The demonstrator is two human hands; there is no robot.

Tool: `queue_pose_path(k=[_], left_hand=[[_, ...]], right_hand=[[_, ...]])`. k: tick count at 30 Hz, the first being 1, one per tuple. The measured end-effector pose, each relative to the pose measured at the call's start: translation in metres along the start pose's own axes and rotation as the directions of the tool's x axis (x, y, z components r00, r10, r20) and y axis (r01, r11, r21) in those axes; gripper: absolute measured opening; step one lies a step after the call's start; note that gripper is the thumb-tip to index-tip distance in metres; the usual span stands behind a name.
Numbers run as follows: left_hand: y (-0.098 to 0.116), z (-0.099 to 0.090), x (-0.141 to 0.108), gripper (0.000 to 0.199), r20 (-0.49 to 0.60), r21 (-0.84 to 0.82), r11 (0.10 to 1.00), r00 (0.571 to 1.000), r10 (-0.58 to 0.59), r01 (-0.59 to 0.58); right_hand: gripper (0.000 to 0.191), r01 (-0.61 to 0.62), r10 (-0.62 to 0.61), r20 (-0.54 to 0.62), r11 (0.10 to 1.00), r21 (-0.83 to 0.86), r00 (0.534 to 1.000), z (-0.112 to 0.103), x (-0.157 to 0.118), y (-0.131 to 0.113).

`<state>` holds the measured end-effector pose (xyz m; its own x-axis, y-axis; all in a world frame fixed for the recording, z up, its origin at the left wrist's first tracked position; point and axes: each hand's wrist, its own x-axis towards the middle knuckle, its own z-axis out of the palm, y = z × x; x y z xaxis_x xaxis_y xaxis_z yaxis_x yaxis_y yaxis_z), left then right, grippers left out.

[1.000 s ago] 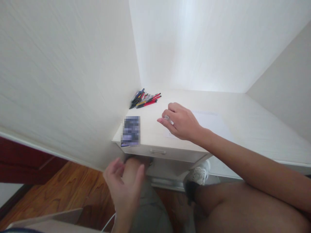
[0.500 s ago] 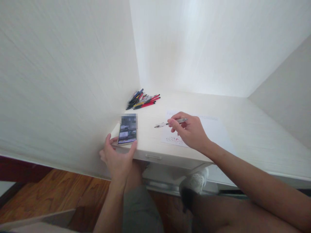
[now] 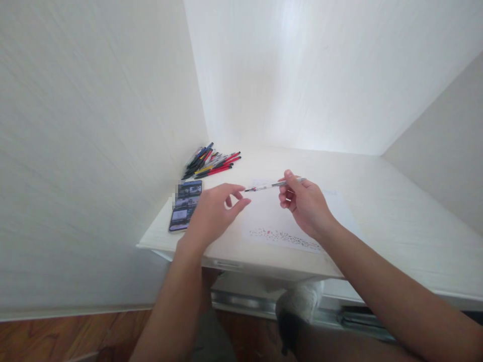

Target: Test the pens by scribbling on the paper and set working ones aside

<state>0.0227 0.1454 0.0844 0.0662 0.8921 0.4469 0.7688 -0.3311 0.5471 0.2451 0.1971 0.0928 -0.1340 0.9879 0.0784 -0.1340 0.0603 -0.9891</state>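
Note:
Between the thumb and fingers of my right hand is a slim, clear-barrelled pen, its dark tip pointing left. It is held above a white sheet of paper with rows of small dark marks and a red spot along its near edge. My left hand is close to the pen's tip, thumb and fingers apart, with nothing seen between them. Partly behind that hand, a phone with a lit screen lies on the white desk.
A loose pile of several pens, black, red, yellow and blue, lies in the desk's back left corner. White panels rise at the left, back and right. Below the desk front are a drawer handle and a shoe.
My left hand has left the phone and moved right, up to the pen's tip. My right hand still holds the pen, now turned with the palm side more visible. The view has shifted slightly.

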Motion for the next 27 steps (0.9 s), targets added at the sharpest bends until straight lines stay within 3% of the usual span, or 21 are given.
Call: queue_pose_path(k=[5,8,12,15,19,27], left_hand=[[0.019,0.020,0.072,0.028,0.115,0.038,0.973,0.969,0.220,-0.226],[0.028,0.048,0.093,0.040,0.176,0.039,0.979,0.966,0.191,-0.201],[0.038,0.091,0.086,0.051,0.203,0.001,0.993,0.972,0.119,-0.122],[0.040,0.110,0.070,0.048,0.215,-0.024,0.999,0.975,0.052,-0.048],[0.033,0.115,0.063,0.049,0.193,-0.041,0.998,0.980,0.047,-0.039],[0.025,0.114,0.076,0.052,0.199,-0.017,0.992,0.972,0.122,-0.121]], right_hand=[[0.048,0.046,-0.042,-0.101,0.998,0.035,0.994,-0.023,0.040,-0.010],[0.048,-0.001,0.011,-0.142,0.997,0.072,0.990,-0.043,0.064,-0.011],[0.050,-0.078,0.100,-0.195,0.990,0.117,0.976,-0.060,0.078,0.003],[0.050,-0.115,0.130,-0.207,0.990,0.084,0.970,-0.064,0.073,0.016],[0.052,-0.127,0.135,-0.184,0.990,0.054,0.974,-0.065,0.066,0.023],[0.056,-0.126,0.140,-0.178,0.988,0.087,0.974,-0.073,0.072,0.031]])
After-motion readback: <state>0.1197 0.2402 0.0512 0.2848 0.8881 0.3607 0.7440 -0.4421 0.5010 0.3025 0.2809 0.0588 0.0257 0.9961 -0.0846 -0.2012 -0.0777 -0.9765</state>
